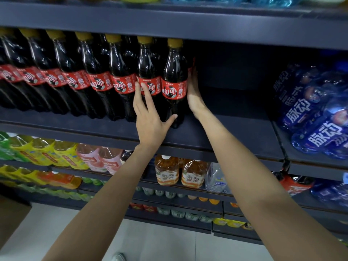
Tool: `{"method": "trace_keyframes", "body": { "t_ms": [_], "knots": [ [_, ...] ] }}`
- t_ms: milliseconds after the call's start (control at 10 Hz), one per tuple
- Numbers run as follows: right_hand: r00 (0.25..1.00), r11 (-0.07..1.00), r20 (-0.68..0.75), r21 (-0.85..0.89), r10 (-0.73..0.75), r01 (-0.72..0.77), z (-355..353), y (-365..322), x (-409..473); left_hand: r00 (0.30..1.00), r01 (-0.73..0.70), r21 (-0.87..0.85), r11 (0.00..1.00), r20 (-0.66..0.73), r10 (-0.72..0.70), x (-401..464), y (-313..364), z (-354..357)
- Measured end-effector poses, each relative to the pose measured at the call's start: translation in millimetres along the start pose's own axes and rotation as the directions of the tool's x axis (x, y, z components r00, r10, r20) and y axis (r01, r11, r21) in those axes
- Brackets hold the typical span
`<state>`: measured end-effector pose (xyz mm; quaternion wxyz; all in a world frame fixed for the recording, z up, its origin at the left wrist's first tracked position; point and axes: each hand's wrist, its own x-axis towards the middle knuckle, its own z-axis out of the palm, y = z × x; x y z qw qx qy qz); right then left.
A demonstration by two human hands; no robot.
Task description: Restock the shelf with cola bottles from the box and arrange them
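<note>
Cola bottle (174, 85), end of row: I see left hand (150, 117) fingers splayed flat at its 9 o'clock, right hand (193, 91) fingers together, flat at 3 o'clock.

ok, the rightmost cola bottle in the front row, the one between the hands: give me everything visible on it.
The rightmost dark cola bottle is clear plastic filled with near-black liquid, with a yellow screw cap and a red wrap label printed in white characters. It stands roughly upright at the right end of the row, near the front edge of the dark blue-grey metal shelf, with bare shelf to its right. The left hand has its thumb against the bottle's base and its fingers on the neighbouring bottle's label; the right hand lies flat against its right side.
</note>
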<state>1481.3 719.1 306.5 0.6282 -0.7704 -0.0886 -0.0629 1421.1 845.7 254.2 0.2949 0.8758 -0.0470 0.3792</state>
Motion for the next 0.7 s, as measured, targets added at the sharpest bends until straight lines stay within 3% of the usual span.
{"method": "trace_keyframes", "body": {
  "t_ms": [200,500,600,700],
  "knots": [
    [1.0,0.997,-0.022,-0.076,0.005,-0.007,-17.6,7.2,-16.0,0.999,0.025,-0.001,1.0,0.031,-0.025,-2.7,6.1,-3.5],
    [0.99,0.9,0.088,-0.413,-0.113,0.14,-46.1,4.4,-46.6,0.986,0.168,0.063,0.984,-0.002,-0.168,-10.7,29.1,-3.5],
    [0.986,0.841,0.115,-0.515,-0.122,0.164,-47.8,1.1,-51.8,0.97,0.245,0.034,0.969,-0.013,-0.245,-9.7,40.5,-8.7],
    [0.963,0.661,0.125,-0.705,-0.24,0.256,-49.7,-0.3,-67.6,0.963,0.267,-0.053,0.962,-0.022,-0.269,-8.4,43.2,-19.2]
  ]
}}
